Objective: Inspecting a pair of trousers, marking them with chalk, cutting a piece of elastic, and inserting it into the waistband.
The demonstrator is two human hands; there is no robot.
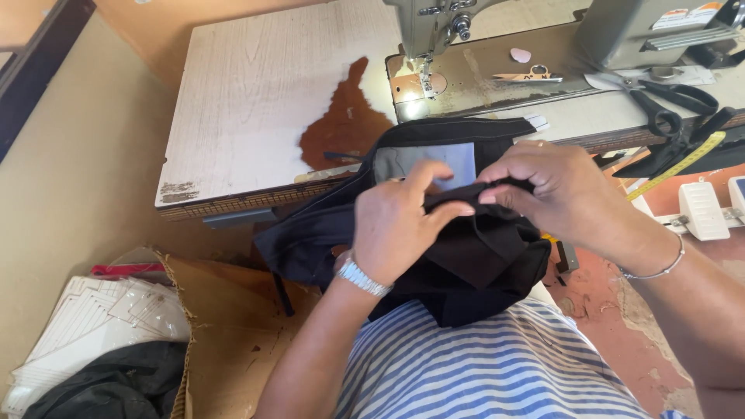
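Left hand: my left hand (400, 225), centre of the frame, is pinched shut on a fold of the black garment (473, 256); thumb on top, a metal watch at the wrist.
Right hand: my right hand (555, 194), just right of centre, is clamped on the same fold, fingertips meeting the left hand's.
Garment: bunched in my lap, its upper edge draped over the near edge of the surface (256, 101); a grey patch (427, 161) shows just above the hands.
Sewing machine: grey sewing machine (497, 46) at top centre and right, needle area just above the garment.
Scissors: black-handled scissors (667, 97) at upper right, well apart from both hands.
Tape: yellow measuring tape (683, 164) at right edge, near the right wrist.
Floor, lower left: a stack of white sheets (93, 318) and dark cloth (116, 384).
Handling note: I judge the fold wants even tension from both pinches, edges matched before I press the crease; the loose bulk should stay low in the lap so it does not drag the fold.
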